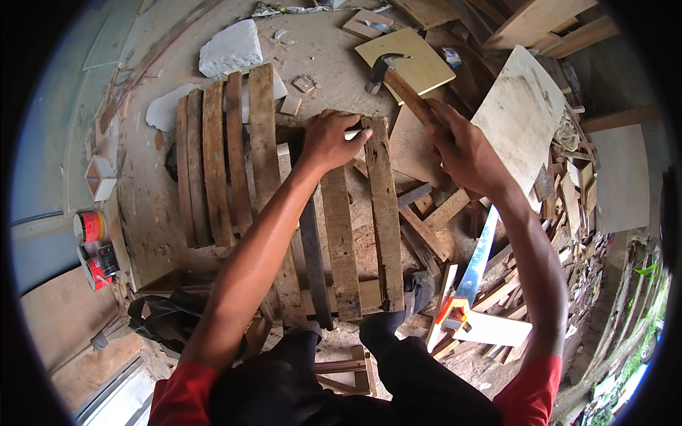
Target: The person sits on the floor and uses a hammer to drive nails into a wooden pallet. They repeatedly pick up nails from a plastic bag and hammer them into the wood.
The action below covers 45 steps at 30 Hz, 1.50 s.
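Note:
My right hand (462,153) is wrapped round the wooden handle of a claw hammer (407,90). The hammer is raised, its dark metal head up and to the left of the hand. My left hand (330,140) rests at the far end of a row of worn wooden slats, fingers curled and thumb bent toward the index finger. Its thumb is beside the top of the rightmost slat (384,220); whatever is pinched there is too small to tell. Next to that slat lie a brown slat (339,241) and a thin dark slat (310,263). My feet are at the slats' near ends.
More slats (217,163) stand on the left, before a white block (231,48). A handsaw (477,263) with an orange handle leans among wood scraps at right. Plywood sheets (522,113) lie beyond it. Red cans (90,227) and a dark bag (167,319) are at left.

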Tool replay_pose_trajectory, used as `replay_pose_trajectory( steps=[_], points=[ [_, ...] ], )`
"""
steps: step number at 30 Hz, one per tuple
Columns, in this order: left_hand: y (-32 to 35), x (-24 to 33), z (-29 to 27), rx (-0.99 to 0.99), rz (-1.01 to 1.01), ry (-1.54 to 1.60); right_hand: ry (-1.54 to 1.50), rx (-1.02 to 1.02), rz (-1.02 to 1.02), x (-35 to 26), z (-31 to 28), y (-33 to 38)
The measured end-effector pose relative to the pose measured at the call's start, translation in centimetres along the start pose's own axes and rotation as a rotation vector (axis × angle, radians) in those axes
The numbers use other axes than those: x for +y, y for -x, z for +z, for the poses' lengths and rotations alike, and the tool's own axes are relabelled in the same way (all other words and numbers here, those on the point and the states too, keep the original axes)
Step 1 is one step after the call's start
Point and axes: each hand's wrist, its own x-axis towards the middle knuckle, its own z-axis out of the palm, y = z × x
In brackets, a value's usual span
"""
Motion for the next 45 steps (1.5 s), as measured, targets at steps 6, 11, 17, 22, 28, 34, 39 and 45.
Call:
replay_pose_trajectory(
  steps=[6,11,17,22,28,34,39,45],
  points=[
    [-0.2,-0.9,0.5,-0.021,-0.069,0.024,0.182,-0.245,0.103,-4.0,-4.6,-1.8],
    [-0.5,-0.8,0.1,-0.050,-0.093,0.047,0.235,-0.289,0.113,-4.4,-4.0,-2.5],
    [-0.7,-0.3,0.0,-0.079,-0.152,0.091,0.133,-0.101,0.095,-3.4,-3.4,-3.7],
    [-0.9,0.5,-1.4,-0.218,-0.350,0.108,0.242,-0.442,0.233,-3.8,-7.5,-6.2],
    [-2.0,0.4,-1.7,-0.373,-0.418,0.105,0.258,-0.554,0.261,-3.9,-8.1,-7.8],
    [-1.8,1.2,-2.5,-0.347,-0.424,0.164,0.296,-0.505,0.161,-2.1,-6.8,-6.3],
    [-1.6,0.0,-1.3,-0.256,-0.373,0.137,0.107,-0.335,0.104,-1.5,-5.1,-5.2],
    [-1.4,1.6,-2.4,-0.310,-0.398,0.147,0.130,-0.174,0.102,-1.5,-3.5,-1.9]
  ],
)
